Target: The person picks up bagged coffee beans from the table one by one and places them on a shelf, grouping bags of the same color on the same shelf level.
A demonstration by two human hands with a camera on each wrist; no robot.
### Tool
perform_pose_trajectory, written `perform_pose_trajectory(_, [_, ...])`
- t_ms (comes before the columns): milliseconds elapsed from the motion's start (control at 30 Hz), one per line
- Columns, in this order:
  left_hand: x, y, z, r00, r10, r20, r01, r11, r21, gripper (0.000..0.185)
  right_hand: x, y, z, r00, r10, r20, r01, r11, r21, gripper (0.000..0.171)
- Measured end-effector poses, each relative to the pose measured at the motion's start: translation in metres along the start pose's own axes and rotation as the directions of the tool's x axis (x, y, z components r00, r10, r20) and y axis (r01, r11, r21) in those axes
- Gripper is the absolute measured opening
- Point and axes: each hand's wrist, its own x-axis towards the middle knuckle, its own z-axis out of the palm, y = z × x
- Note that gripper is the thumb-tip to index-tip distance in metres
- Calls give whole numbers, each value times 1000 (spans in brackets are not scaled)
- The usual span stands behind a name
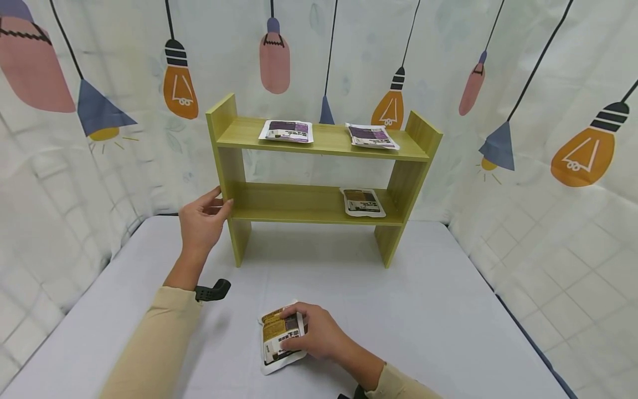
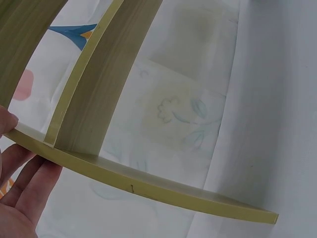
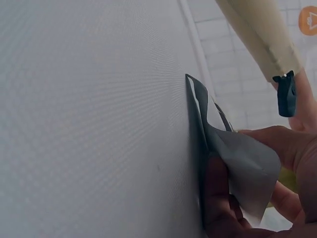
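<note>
My left hand (image 1: 203,221) grips the left side panel of a yellow-green two-tier wooden shelf (image 1: 299,213), thumb on one face and fingers on the other, as the left wrist view shows. Low on the table, my right hand (image 1: 319,332) pinches a brown-and-white packet (image 1: 279,342) by its right edge. That packet is bent where the fingers hold it; in the right wrist view the packet's silvery back (image 3: 250,161) shows close to the tabletop. Two purple-and-white packets (image 1: 287,132) lie on the top shelf, left and right. One brown-and-white packet (image 1: 362,203) lies at the right of the lower shelf.
A white-covered table (image 1: 423,310) bears the shelf near its back edge. Behind and at both sides hangs a pale curtain (image 1: 538,233) printed with lamps and bulbs. A black strap (image 1: 213,290) is on the left wrist.
</note>
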Motion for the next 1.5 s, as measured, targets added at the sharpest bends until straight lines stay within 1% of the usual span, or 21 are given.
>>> perform_pose_trajectory(200, [0, 0, 0, 1000, 0, 2, 0, 1000, -1, 46, 0, 1, -1, 999, 5, 32, -6, 1000, 28, 46])
perform_pose_trajectory(367, [0, 0, 0, 1000, 4, -4, -4, 1000, 3, 46, 0, 2, -1, 999, -10, 43, 8, 999, 40, 46])
perform_pose_trajectory(533, [0, 0, 0, 1000, -5, -2, 5, 1000, 5, 46, 0, 3, -2, 999, -26, 43, 24, 999, 43, 46])
perform_pose_trajectory(733, [0, 0, -1, 1000, -5, 0, 5, 1000, -6, 46, 0, 3, -2, 999, -33, 36, 32, 999, 22, 47])
perform_pose_trajectory(967, [0, 0, 0, 1000, -6, -1, 6, 1000, -8, 46, 0, 4, -2, 999, -29, 32, 28, 998, 51, 48])
perform_pose_trajectory(1500, [0, 0, 0, 1000, -3, -2, 3, 1000, -1, 46, 2, 7, 2, 1000, -15, 20, 13, 997, 75, 48])
